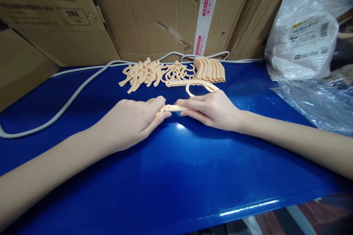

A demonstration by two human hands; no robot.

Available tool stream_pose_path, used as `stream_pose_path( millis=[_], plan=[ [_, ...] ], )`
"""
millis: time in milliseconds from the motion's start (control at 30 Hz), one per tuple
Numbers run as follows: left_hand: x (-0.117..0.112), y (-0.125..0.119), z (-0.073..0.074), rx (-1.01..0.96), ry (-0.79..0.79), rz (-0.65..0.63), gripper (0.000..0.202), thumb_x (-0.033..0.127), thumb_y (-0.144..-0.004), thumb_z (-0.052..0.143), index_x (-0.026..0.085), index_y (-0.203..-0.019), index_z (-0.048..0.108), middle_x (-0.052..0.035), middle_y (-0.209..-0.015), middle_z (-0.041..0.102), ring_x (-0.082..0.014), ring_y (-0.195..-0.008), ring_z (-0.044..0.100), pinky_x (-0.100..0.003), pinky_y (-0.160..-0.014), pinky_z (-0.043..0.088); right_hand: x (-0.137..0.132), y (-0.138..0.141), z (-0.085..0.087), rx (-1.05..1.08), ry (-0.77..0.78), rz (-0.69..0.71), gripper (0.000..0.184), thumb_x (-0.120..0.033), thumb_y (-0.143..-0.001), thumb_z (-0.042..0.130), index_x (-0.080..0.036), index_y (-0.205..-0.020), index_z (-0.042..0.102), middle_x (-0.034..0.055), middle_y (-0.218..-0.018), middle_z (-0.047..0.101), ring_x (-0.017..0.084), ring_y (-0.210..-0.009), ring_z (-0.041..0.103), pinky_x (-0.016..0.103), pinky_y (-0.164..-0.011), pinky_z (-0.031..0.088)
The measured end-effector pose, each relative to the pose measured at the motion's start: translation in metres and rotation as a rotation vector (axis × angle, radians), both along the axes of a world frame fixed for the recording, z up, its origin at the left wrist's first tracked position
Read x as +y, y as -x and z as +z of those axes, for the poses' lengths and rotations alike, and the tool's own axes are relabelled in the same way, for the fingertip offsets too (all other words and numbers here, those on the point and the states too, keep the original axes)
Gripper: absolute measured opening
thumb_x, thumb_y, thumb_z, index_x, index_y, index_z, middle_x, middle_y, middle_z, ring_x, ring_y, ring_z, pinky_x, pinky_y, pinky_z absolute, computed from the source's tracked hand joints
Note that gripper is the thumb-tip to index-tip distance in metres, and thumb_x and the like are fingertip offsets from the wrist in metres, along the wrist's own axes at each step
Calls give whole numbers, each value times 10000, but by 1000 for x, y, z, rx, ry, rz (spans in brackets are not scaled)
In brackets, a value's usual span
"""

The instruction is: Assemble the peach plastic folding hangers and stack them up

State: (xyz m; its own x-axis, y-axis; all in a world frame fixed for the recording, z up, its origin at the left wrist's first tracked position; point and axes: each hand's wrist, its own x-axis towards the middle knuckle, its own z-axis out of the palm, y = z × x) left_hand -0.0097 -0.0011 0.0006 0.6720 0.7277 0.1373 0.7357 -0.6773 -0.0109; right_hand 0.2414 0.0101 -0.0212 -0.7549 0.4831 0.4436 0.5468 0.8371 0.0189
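Blue table, left hand, right hand pinching peach plastic piece

blue table, peach hangers, grey cable, perhaps bags

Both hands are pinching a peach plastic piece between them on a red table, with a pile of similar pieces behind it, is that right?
Not quite: the table is blue, not red, as the head view shows. The left hand and right hand do pinch a peach plastic piece, with the pile behind it.
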Motion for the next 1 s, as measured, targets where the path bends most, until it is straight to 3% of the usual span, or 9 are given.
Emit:
stream_pose_path(
  millis=[267,567,800,1000],
  plan=[
    [2,-1,7,-235,232,88,438,512,-1034,217,232,-780,437,28,-612,563,-171,-551,559,-278,-537,362,-1,1,0,3,-50,-6,384,-378,-1060,445,-189,-1292,685,52,-958,801,162,-743,743,241,-566,416],
    [-2,-2,9,-131,147,68,366,484,-1024,243,246,-796,402,37,-557,542,-183,-482,531,-279,-500,304,-1,0,1,47,33,6,385,-368,-1060,446,-188,-1323,662,68,-1082,790,170,-835,752,238,-647,488],
    [1,-1,9,51,46,64,340,509,-987,296,249,-824,441,4,-572,510,-224,-471,508,-292,-483,250,-2,0,1,51,-7,26,366,-360,-1054,473,-195,-1316,668,55,-1031,796,159,-783,744,237,-601,444],
    [1,3,1,-20,24,-28,373,492,-1040,238,242,-903,477,16,-579,557,-212,-443,522,-290,-473,284,-1,0,1,18,-12,26,383,-374,-1061,454,-204,-1342,651,29,-932,794,143,-747,726,240,-581,402]
  ],
)
